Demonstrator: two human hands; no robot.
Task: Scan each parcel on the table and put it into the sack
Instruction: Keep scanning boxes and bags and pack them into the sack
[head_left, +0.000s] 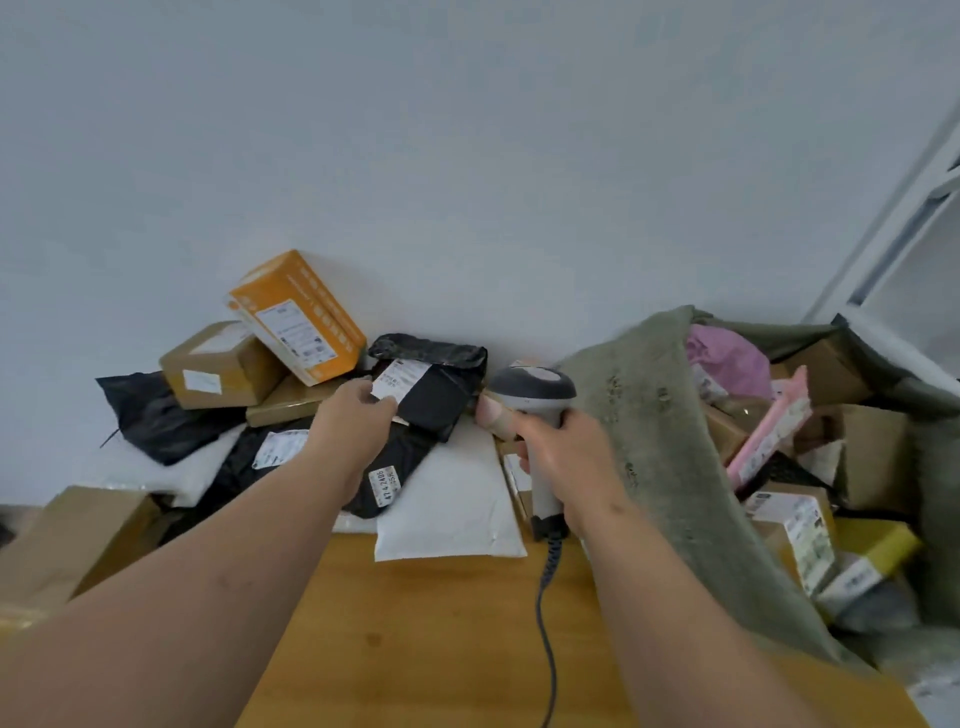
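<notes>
Many parcels heaped along the back of the wooden desk (415, 634), against a pale wall. Green sack (649, 441) gaping at right, stuffed with cartons and pink mailers. White padded mailer (452, 514) flat at centre. Orange carton (298, 317) tilted atop brown boxes, label print too small to read. Black mailer (441, 387) with white label, its corner pinched by left hand (353, 421). Another black bag beneath, tag reading "47 4 2406". Grey corded scanner (535, 395) clenched in right hand (563, 457), head just beside the black mailer.
</notes>
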